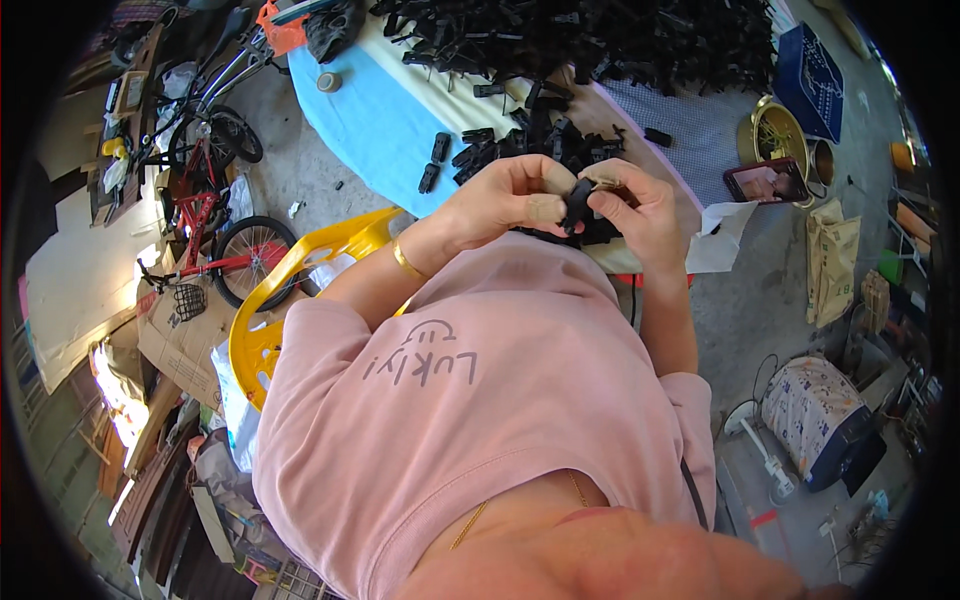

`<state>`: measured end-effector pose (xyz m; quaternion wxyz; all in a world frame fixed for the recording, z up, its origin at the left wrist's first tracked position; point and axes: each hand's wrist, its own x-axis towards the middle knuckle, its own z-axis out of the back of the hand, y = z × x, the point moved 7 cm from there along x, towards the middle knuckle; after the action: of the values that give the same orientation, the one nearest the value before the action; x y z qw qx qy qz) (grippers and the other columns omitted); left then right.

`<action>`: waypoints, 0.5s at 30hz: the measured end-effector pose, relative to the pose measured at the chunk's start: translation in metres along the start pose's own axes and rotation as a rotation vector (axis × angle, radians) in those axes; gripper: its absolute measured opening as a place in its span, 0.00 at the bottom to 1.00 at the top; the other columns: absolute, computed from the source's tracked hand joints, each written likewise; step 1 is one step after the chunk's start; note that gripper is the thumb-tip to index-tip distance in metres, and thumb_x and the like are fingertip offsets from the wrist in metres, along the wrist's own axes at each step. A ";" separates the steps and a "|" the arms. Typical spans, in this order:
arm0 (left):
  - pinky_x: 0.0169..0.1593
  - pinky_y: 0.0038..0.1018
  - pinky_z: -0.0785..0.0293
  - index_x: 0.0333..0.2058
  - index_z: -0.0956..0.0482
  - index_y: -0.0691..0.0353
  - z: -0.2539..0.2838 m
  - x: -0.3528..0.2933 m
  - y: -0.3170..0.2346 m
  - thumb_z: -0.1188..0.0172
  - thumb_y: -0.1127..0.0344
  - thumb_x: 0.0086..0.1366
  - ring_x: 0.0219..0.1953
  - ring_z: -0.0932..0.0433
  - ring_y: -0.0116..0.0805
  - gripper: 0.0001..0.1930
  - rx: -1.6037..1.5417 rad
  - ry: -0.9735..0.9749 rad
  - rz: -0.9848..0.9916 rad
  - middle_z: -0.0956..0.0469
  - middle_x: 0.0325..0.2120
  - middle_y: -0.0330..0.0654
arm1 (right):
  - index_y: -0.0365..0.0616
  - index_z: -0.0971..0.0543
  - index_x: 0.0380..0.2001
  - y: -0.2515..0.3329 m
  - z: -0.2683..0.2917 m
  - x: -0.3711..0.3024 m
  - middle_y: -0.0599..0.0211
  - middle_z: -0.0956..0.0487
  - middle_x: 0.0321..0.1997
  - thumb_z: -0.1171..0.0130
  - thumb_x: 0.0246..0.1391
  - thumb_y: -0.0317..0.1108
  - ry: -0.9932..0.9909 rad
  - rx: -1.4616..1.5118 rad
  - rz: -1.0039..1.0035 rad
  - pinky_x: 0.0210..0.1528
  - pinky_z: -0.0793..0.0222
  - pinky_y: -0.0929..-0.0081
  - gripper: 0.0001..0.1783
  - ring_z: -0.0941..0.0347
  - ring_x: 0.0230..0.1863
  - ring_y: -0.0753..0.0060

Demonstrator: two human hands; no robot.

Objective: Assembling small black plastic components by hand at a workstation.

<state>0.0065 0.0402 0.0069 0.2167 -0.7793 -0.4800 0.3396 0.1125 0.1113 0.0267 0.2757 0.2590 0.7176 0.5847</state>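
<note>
Both my hands meet over the near edge of the cloth-covered table, around one small black plastic part (577,205). My left hand (515,200) pinches it from the left, with tape wrapped on the thumb and a finger. From the other side my right hand (632,205) grips the same part, its index finger also taped. The part's exact kind is too small to tell, and the fingers cover some of it. Just beyond my hands lies a loose group of similar black parts (540,140). Two more black parts (434,163) lie apart on the blue cloth.
A large heap of black parts (600,40) covers the table's far side. At right are a gold-coloured pot (768,125), a phone (766,182) and a blue crate (810,80). A yellow plastic chair (262,325) stands left, near a red bicycle (205,225).
</note>
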 end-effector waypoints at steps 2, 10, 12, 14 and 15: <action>0.42 0.24 0.26 0.35 0.30 0.67 0.004 0.000 0.003 0.38 0.70 0.52 0.35 0.24 0.31 0.13 0.016 -0.018 0.010 0.26 0.33 0.44 | 0.35 0.24 0.32 0.001 -0.005 0.000 0.70 0.24 0.28 0.40 0.46 0.26 0.064 -0.033 0.078 0.34 0.33 0.86 0.08 0.29 0.30 0.82; 0.43 0.25 0.26 0.35 0.34 0.69 0.018 -0.005 -0.007 0.47 0.75 0.59 0.37 0.24 0.31 0.07 0.345 -0.274 -0.212 0.27 0.34 0.45 | 0.36 0.26 0.36 -0.008 -0.009 -0.007 0.75 0.28 0.25 0.49 0.55 0.30 -0.176 -0.170 -0.006 0.22 0.43 0.90 0.08 0.38 0.21 0.90; 0.43 0.25 0.26 0.38 0.34 0.69 0.015 -0.007 -0.012 0.48 0.76 0.59 0.37 0.25 0.30 0.08 0.329 -0.300 -0.261 0.27 0.34 0.44 | 0.36 0.26 0.35 -0.006 -0.014 -0.009 0.76 0.28 0.23 0.50 0.56 0.30 -0.144 -0.225 0.003 0.21 0.45 0.90 0.08 0.40 0.19 0.91; 0.43 0.25 0.27 0.40 0.34 0.69 0.014 -0.011 -0.017 0.49 0.77 0.60 0.37 0.25 0.30 0.09 0.315 -0.326 -0.310 0.27 0.34 0.44 | 0.37 0.26 0.34 -0.005 -0.018 -0.008 0.77 0.29 0.21 0.51 0.56 0.29 -0.112 -0.279 0.012 0.19 0.47 0.90 0.08 0.42 0.18 0.91; 0.43 0.23 0.27 0.41 0.33 0.70 0.013 -0.011 -0.017 0.47 0.77 0.59 0.37 0.25 0.28 0.11 0.359 -0.325 -0.302 0.26 0.33 0.43 | 0.37 0.26 0.33 -0.006 -0.019 -0.008 0.77 0.29 0.21 0.51 0.56 0.29 -0.099 -0.293 0.018 0.19 0.47 0.90 0.07 0.42 0.18 0.91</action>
<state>-0.0164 0.0377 0.0130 0.3197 -0.5832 -0.5513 0.5037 0.1046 0.0916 0.0245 0.3404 0.2511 0.6078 0.6721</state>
